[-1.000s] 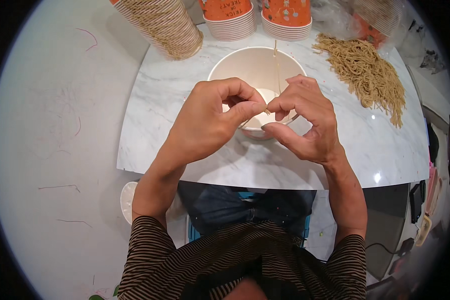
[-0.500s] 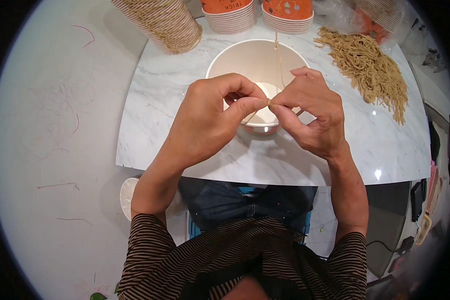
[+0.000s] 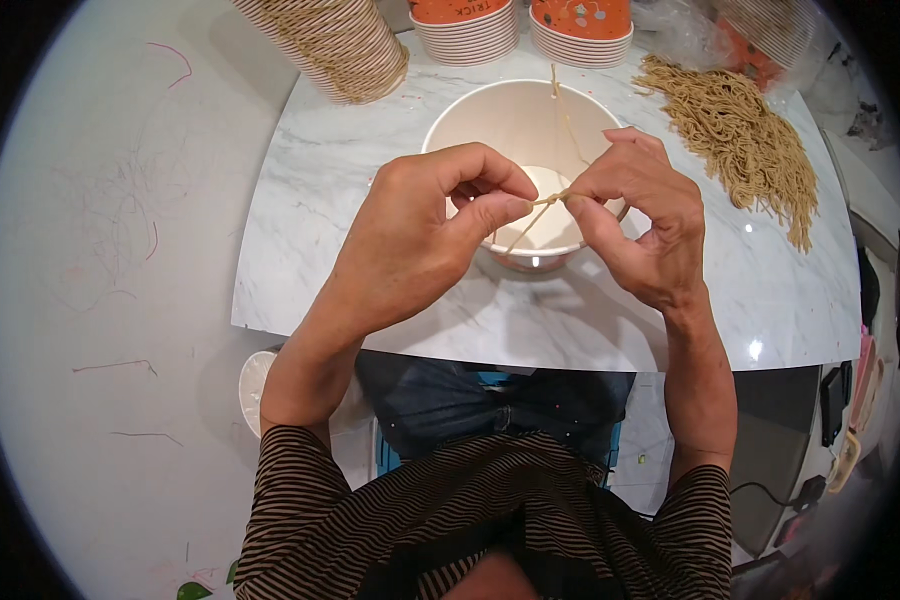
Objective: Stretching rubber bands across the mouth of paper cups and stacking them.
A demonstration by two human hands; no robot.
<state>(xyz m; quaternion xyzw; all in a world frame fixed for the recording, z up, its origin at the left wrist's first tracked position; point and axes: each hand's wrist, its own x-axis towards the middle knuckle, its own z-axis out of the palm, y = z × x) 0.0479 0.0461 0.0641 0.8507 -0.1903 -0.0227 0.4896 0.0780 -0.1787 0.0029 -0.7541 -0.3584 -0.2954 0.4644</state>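
Observation:
A white-lined paper bucket (image 3: 470,122) stands on the marbled table in front of me. Tan twine (image 3: 568,118) passes through its far rim and comes up over the opening, crossing in a small knot between my hands. My left hand (image 3: 435,215) pinches one end of the twine between thumb and forefinger. On the other side of the knot, my right hand (image 3: 650,215) grips the twine with thumb and forefinger. Both hands are just above the bucket's near part and partly cover it.
A heap of cut tan twine (image 3: 735,140) lies at the back right. Nested cups strung with twine (image 3: 335,45) stand at the back left. Two stacks of orange paper buckets (image 3: 465,42) are at the far edge, beside clear plastic wrapping (image 3: 685,35). A white container (image 3: 254,390) sits below the table's left corner.
My right hand has moved a little to the right, away from the left. A stretch of twine and its knot now show between them. The bucket has shifted slightly right.

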